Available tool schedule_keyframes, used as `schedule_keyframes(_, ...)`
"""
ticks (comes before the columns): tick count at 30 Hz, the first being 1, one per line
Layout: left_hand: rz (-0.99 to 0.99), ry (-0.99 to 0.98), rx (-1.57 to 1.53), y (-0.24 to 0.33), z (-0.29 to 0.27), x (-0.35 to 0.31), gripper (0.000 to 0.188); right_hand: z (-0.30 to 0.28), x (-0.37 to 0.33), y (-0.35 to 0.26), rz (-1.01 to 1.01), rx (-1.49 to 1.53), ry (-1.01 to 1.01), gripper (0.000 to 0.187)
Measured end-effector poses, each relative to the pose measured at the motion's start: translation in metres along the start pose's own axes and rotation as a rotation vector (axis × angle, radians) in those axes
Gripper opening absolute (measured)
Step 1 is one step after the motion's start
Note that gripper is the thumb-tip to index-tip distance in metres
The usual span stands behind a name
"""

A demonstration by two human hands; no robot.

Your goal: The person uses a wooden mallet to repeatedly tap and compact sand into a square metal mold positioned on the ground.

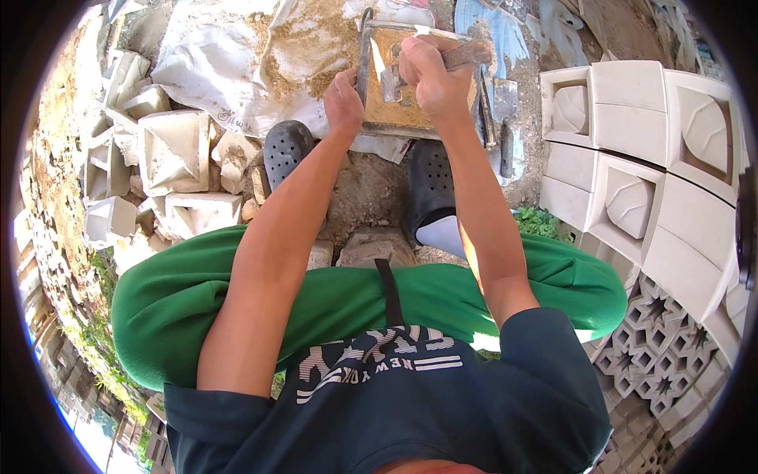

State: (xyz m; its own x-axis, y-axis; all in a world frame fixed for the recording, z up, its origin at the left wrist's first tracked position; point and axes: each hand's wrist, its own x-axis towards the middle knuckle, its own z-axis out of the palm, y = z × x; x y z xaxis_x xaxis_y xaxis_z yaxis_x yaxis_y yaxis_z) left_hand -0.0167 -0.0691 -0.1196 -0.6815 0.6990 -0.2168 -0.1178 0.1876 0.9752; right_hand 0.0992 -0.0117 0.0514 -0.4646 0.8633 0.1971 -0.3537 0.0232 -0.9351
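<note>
A shallow rectangular metal-edged frame (401, 129) lies in front of my feet, its inside yellow-brown and sandy-looking. My left hand (344, 104) is closed at the frame's left side, its fingers curled against a dark metal bar with a hooked far end. Over the middle of the frame, my right hand (436, 77) grips a hand tool (467, 54) with a thick, worn wooden handle. The tool's metal end (388, 84) points left and down toward the sandy surface; I cannot tell whether it touches.
Dusty white sheeting (229, 71) spreads at the far left. Broken pale blocks (175, 150) pile up left of my feet. Dark metal bars (486, 110) lie right of the frame on blue cloth (505, 39). Moulded pale blocks (629, 85) and star-patterned lattice blocks (655, 347) stand at right.
</note>
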Motion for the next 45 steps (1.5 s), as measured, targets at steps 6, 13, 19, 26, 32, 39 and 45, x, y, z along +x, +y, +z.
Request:
schedule_keyframes(6,0.199,-0.029,0.491,0.013,-0.029,-0.008,0.056,0.015,0.0,-0.019,0.021,-0.171,-0.014,0.038)
schedule_keyframes(13,0.09,-0.028,0.589,0.012,-0.043,-0.015,0.056,0.019,0.009,-0.01,0.097,-0.141,0.066,0.041)
schedule_keyframes(19,0.22,-0.066,0.565,0.013,-0.034,-0.02,0.053,0.003,0.009,0.015,-0.033,-0.149,-0.014,0.035)
schedule_keyframes(26,0.653,-0.173,0.701,0.007,-0.048,-0.03,0.07,-0.021,-0.005,-0.01,0.109,-0.186,-0.166,0.026)
schedule_keyframes(32,0.884,-0.321,1.032,0.024,-0.036,-0.038,0.104,-0.017,-0.024,0.0,0.149,-0.247,0.005,0.035)
schedule_keyframes(39,0.944,-0.421,0.913,0.023,-0.002,-0.055,0.096,-0.035,-0.011,-0.03,0.087,0.028,0.399,0.048)
schedule_keyframes(45,1.068,-0.574,0.905,0.028,0.029,-0.07,0.083,-0.096,0.037,-0.1,0.002,0.502,0.333,0.048)
